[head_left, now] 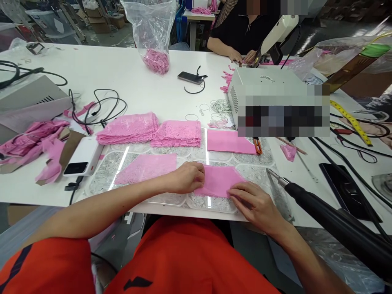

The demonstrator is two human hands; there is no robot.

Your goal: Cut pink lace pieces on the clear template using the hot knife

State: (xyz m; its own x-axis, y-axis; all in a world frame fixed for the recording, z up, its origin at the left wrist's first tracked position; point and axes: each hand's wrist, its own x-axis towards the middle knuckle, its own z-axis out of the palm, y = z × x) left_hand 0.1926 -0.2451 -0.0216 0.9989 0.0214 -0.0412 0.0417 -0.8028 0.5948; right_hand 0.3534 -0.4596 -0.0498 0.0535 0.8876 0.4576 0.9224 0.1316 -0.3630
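Note:
A plain pink fabric piece (219,179) lies in front of me on a clear patterned mat (104,175). My left hand (188,177) is closed with its curled fingers pinching the left edge of this piece. At the lower right corner, my right hand (255,202) has the fabric edge between thumb and fingers. A pink lace piece (150,167) rests flat, partly behind my left wrist. Behind them are two stacks of folded pink lace (128,127) and a stack of plain pink pieces (229,141), with orange-handled snips (257,146) at its right end.
A black-handled tool with a metal tip (303,194) juts in from the right, near my right hand. A grey machine box (263,83), a white power bank (82,157), cables (113,106) and a dark phone (349,190) surround the mat. Another person's hands (243,56) work across the table.

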